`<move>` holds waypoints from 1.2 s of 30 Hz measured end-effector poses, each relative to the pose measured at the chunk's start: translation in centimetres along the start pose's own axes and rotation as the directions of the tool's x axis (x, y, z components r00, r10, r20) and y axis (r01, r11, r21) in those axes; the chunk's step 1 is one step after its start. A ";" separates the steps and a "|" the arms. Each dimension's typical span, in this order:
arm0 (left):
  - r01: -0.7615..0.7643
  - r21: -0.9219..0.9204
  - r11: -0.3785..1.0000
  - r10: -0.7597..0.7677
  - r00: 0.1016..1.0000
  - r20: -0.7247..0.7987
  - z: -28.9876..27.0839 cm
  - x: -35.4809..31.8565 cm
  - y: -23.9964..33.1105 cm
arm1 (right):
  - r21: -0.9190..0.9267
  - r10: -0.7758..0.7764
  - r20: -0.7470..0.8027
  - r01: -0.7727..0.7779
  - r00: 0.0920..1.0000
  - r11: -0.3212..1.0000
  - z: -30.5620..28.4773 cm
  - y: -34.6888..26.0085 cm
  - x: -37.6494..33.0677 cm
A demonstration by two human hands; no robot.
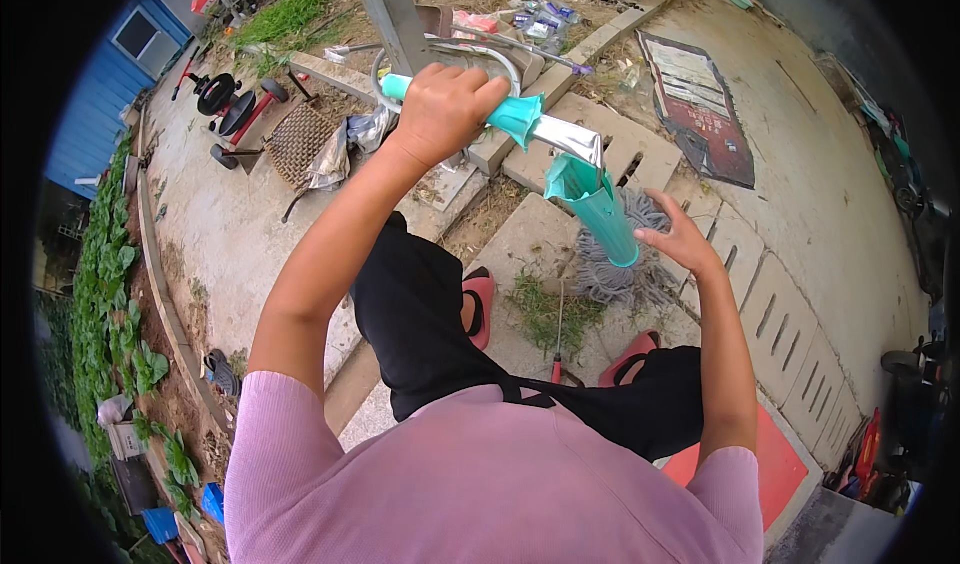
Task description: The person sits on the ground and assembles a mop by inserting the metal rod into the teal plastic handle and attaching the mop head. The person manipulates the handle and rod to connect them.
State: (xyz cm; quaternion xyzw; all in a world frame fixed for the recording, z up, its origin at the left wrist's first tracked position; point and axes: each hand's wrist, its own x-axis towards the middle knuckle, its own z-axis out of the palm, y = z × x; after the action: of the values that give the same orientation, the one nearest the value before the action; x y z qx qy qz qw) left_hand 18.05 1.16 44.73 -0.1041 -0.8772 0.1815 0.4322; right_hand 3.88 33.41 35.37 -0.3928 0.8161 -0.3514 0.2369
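Observation:
My left hand (452,104) is wrapped round the teal grip of what looks like a mop with a silver pole (568,136). The pole runs to the right and bends sharply down at its end. Below the bend hangs a teal plastic sleeve (598,209) with a flared, jagged top. Grey mop strands (625,274) lie on the slabs beneath the sleeve. Beside the sleeve's lower end is my right hand (685,239), fingers apart and holding nothing. Whether its thumb touches the sleeve I cannot tell.
A red-handled tool (557,364) lies between my feet by some loose grass (550,314). Ahead stands a metal post (390,14). A woven seat (305,144) and a pedal kart (235,119) are at the left. At the right lie slotted slabs (770,314) and a worn mat (700,109).

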 end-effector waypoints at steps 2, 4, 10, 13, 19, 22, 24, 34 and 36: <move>-0.061 -0.018 0.998 0.060 0.998 -0.004 0.0 0.9 0.8 | 0.223 -0.116 -0.087 0.133 0.989 0.966 0.7 -3.9 0.4; -0.081 -0.024 0.996 0.082 0.996 0.034 0.3 1.7 1.9 | 0.337 -0.204 -0.116 0.232 0.972 0.912 1.8 -5.2 1.2; -0.108 -0.059 0.992 0.109 0.994 0.008 -0.9 3.2 1.8 | 0.487 -0.164 -0.204 0.245 0.965 0.838 7.8 -5.0 1.8; -0.141 -0.041 0.989 0.143 0.988 0.050 -1.5 3.8 1.7 | 0.206 -0.182 -0.396 0.281 0.900 0.938 8.4 -5.8 0.8; -0.162 0.018 0.987 0.156 0.969 0.193 -0.4 1.7 1.0 | -0.257 -0.321 -0.625 0.201 0.711 0.945 9.4 -4.1 -0.1; -0.135 0.022 0.991 0.129 0.977 0.172 1.1 0.0 -0.4 | -0.223 -0.272 -0.575 0.171 0.772 0.960 9.2 -3.8 -1.5; -0.162 0.010 0.987 0.158 0.974 0.160 0.9 0.5 -0.5 | -0.093 -0.200 -0.459 0.177 0.865 0.980 9.1 -3.6 -2.1; -0.393 -0.039 0.919 0.389 0.918 -0.073 -3.1 4.5 1.9 | 0.494 -0.285 -0.014 0.254 0.959 0.832 5.3 -5.7 -1.8; -0.395 -0.042 0.918 0.389 0.916 -0.097 -3.2 4.8 2.2 | 0.502 -0.300 0.047 0.237 0.953 0.832 5.3 -6.3 -1.8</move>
State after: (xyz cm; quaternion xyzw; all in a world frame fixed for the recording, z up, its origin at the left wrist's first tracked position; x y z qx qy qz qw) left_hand 17.75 5.55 49.03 -0.2987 -0.8241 0.2328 0.4213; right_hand 11.45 30.04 36.97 -0.4517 0.6204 -0.5514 0.3270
